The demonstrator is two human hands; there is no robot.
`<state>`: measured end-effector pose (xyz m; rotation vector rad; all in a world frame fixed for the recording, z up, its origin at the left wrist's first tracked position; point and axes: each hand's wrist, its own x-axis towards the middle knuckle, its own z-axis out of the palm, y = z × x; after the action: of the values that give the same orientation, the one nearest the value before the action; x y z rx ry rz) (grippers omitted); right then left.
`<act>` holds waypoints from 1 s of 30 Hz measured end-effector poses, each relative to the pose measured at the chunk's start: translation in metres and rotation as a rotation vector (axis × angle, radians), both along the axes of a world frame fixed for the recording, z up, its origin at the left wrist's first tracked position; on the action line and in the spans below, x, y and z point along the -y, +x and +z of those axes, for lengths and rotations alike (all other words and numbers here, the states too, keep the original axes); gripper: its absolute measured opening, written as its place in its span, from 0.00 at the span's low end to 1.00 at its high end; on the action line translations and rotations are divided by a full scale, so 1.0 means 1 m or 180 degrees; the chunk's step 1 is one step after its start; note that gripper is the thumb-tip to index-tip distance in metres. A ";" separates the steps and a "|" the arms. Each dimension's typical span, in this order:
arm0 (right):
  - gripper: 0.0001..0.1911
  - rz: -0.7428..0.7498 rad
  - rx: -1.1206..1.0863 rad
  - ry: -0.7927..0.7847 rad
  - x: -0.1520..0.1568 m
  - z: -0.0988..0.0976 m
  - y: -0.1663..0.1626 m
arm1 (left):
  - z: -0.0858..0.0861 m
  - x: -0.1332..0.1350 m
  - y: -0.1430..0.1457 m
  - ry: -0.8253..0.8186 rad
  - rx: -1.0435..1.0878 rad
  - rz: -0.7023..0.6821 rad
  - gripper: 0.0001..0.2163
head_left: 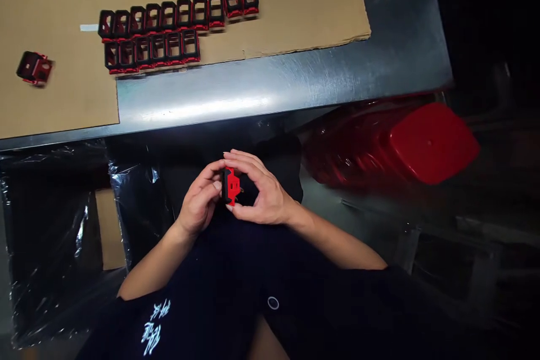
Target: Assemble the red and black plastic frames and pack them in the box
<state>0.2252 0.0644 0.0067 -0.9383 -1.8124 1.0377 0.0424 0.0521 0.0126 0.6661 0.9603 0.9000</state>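
Both my hands meet over my lap, below the table edge, around one small red and black plastic part [231,185]. My left hand [199,202] pinches its black side with curled fingers. My right hand [259,194] wraps over the red side, fingertips on top. On the cardboard sheet [295,0] up on the table stand two rows of several finished black and red frame parts [169,28]. A single such part [34,67] lies apart at the left.
The steel table [379,62] runs across the top, its front edge just above my hands. A red plastic stool [422,143] stands at the right under the table. Black plastic bags [50,225] and a cardboard piece [110,228] sit at the left.
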 end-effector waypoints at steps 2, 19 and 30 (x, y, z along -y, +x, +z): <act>0.40 0.0006 0.0046 0.0042 0.000 -0.002 0.003 | 0.001 0.004 -0.004 0.0143 -0.0099 -0.0256 0.28; 0.17 0.0432 -0.0833 -0.2885 -0.008 0.018 0.006 | 0.011 0.027 -0.024 0.0327 -0.1153 -0.0636 0.39; 0.36 -0.0037 -0.1117 -0.3211 -0.006 0.005 0.000 | 0.009 0.026 -0.020 0.0118 -0.0954 -0.1024 0.40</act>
<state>0.2255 0.0706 0.0118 -1.2078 -0.9318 2.0233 0.0228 0.0265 0.0212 0.9756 1.0649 0.5426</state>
